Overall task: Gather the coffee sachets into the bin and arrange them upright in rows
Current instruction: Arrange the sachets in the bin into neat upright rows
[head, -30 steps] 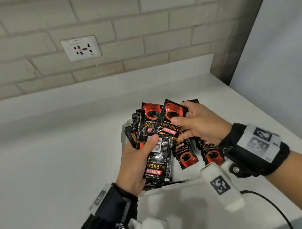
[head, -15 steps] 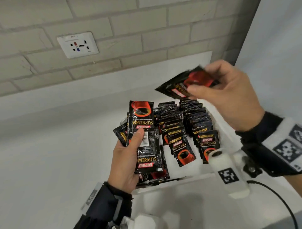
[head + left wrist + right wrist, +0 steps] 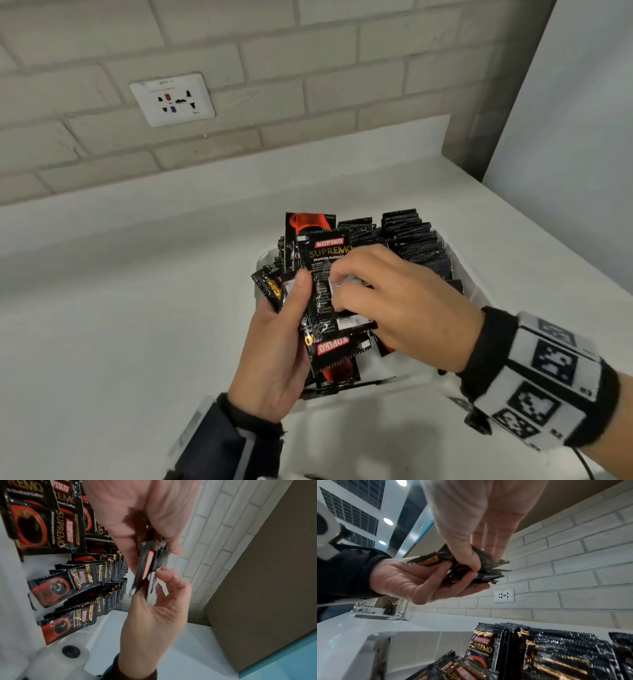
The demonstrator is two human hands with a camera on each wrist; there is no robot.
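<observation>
L hand [image 3: 274, 346] grips a fanned stack [image 3: 325, 308] of sachets over the bin's [image 3: 476, 291] near-left corner, thumb across the front so the stack stays put. R hand [image 3: 404, 301] pinches the front sachet, prob. to peel it off or square it; blur hides which. Rows [image 3: 411, 236] already stand upright along the bin's far and right sides, so singles slot in at the near end.

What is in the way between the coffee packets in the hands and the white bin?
Nothing visible. The left hand holds a stack of sachets right above the bin, the right hand pinches one, and open floor shows beside the rows.
</observation>
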